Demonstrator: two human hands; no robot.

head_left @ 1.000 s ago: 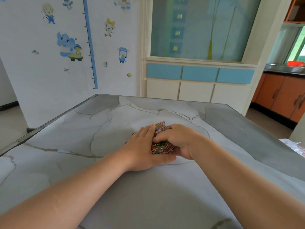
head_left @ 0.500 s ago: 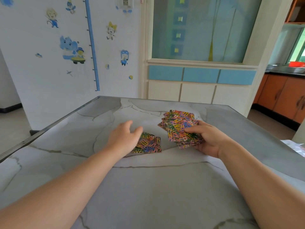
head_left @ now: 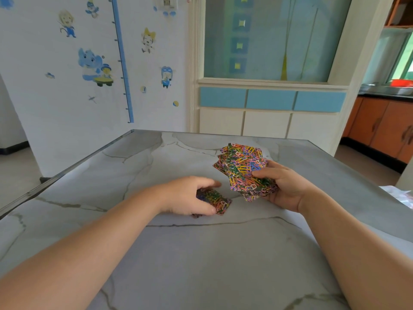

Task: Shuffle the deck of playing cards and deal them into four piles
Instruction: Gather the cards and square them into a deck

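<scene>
My left hand is arched over a small packet of cards lying flat and face down on the grey marbled worktop. My grip pinches it, with the thumb on the near edge and curled fingers over the far edge. Most of the packet is hidden under my palm. Its long axis seems to run sideways, and the free end sticks out to the right of my grip, one corner pointing toward my other hand.

My right hand holds the big packet just right of that, lifted clear of the worktop. The grip is closed on it, with the thumb pressed on the patterned backs and the fingers curled underneath. These cards are loosely splayed, not squared. They stick out up and to the left of my grip, with their long axis pointing away from me and the far ends leaning slightly left. The two packets sit close together but do not touch.
</scene>
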